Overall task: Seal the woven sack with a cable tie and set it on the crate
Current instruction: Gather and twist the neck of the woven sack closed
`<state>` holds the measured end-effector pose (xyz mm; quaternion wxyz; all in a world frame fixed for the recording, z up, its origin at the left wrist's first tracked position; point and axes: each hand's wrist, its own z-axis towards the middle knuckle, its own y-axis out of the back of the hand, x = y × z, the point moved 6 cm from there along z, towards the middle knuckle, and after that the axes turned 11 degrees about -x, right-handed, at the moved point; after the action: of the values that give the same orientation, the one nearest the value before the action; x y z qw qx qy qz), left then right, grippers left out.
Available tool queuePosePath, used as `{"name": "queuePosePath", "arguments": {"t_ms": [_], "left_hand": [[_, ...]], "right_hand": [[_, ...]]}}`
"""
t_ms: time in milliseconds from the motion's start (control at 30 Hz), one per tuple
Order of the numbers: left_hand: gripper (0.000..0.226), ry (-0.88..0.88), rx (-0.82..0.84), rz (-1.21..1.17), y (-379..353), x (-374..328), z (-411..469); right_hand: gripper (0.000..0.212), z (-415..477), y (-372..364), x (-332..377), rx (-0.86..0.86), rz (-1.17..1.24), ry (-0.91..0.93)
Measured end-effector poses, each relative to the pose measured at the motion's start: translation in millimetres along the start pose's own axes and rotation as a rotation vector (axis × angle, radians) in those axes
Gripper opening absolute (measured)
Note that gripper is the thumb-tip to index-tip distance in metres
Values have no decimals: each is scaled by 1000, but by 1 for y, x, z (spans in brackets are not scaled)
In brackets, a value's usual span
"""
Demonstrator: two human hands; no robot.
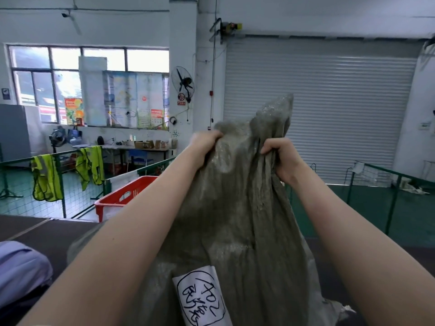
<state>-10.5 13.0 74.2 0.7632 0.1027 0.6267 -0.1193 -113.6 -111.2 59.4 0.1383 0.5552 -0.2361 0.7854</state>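
Note:
A grey-green woven sack (237, 208) stands upright in front of me, with a white handwritten label (200, 300) low on its front. My left hand (204, 142) is clenched on the sack's gathered top at the left. My right hand (280, 156) is clenched on the top at the right. The loose mouth sticks up above both fists. A red plastic crate (122, 196) sits behind my left forearm, partly hidden. No cable tie shows.
The sack rests on a dark work surface (47, 234). Green wire fencing (390, 198) runs behind it on both sides, with yellow safety vests (46, 177) hung on the left. A light blue bundle (21, 267) lies at the lower left. A shut roller door (329, 102) fills the back wall.

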Motion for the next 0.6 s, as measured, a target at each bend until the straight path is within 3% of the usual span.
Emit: {"name": "queuePosePath", "arguments": {"t_ms": [133, 267, 367, 433, 500, 600], "left_hand": [[9, -327, -268, -59, 21, -31, 10], [24, -614, -134, 71, -2, -57, -8], [34, -766, 34, 319, -29, -66, -24], [39, -771, 185, 398, -40, -65, -31], [31, -635, 340, 336, -41, -59, -34], [16, -531, 339, 290, -29, -55, -32]], "right_hand": [[21, -5, -2, -3, 168, -99, -50], [30, -4, -21, -9, 259, -280, -108], [15, 2, -38, -13, 190, -288, -47], [21, 8, -44, -16, 93, -209, 34], [33, 11, -47, -24, 19, -142, 39], [12, 12, -45, -33, -49, -146, -38]]}}
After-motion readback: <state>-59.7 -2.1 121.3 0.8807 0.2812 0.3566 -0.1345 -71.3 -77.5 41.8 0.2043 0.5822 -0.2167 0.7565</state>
